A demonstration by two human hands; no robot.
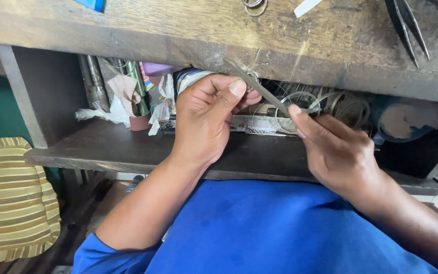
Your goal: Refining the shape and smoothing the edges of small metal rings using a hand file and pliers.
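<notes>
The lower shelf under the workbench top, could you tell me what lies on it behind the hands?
On the lower shelf: wire coils, crumpled paper, metal tubes. The left hand and right hand cover the middle.

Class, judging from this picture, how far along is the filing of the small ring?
Done: cannot tell; the ring's surface is too small to judge. In hand: left hand pinches it against the bench edge while right hand holds the file across it. Left: finished rings lie above.

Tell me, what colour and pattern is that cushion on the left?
The cushion is yellow-gold with darker stripes; head view.

Soft, even daylight, sharp focus, with deep shadow under the bench (128, 45).
</notes>
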